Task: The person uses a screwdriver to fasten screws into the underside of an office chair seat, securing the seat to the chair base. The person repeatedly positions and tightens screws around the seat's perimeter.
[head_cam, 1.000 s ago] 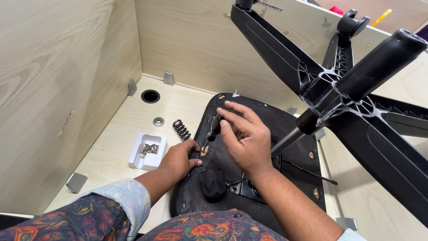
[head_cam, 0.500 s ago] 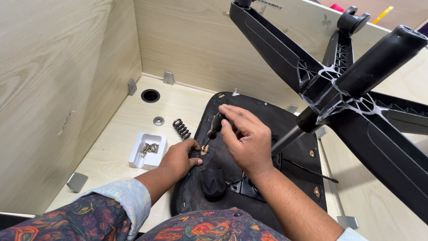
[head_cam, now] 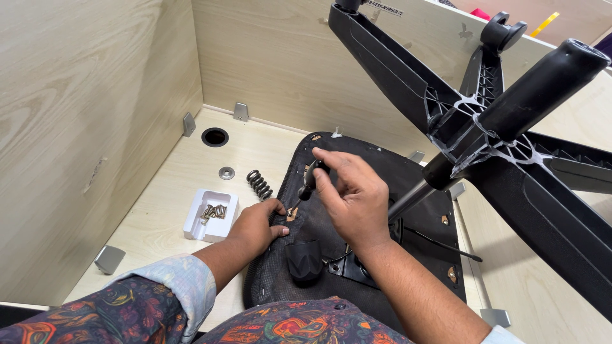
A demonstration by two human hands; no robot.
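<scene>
1. I am holding a small black-handled screwdriver [head_cam: 310,180] in my right hand [head_cam: 354,200], fingers closed around its handle, its tip pointing down at a screw spot [head_cam: 292,213] on the left edge of the upturned chair seat [head_cam: 408,191].
2. My left hand [head_cam: 258,224] is resting on that seat edge just beside the tip, thumb and fingers pressing the black fabric; its grip is narrow, and I cannot tell whether it is pinching a screw.
3. The seat is lying underside up on the bench [head_cam: 172,191], with the black star base [head_cam: 484,121] rising to the right over it.
4. To the left, a white tray of screws [head_cam: 211,215], a coil spring [head_cam: 259,184] and a washer [head_cam: 226,172] are sitting apart on the bench.
5. I am judging that the tip could slip off the screw head and jab my left fingers, since they are so close; a tilted driver could also strip the head.
6. Compared with a second ago, my right hand is curling tighter around the handle, fingers less spread; my left hand is staying put.
</scene>
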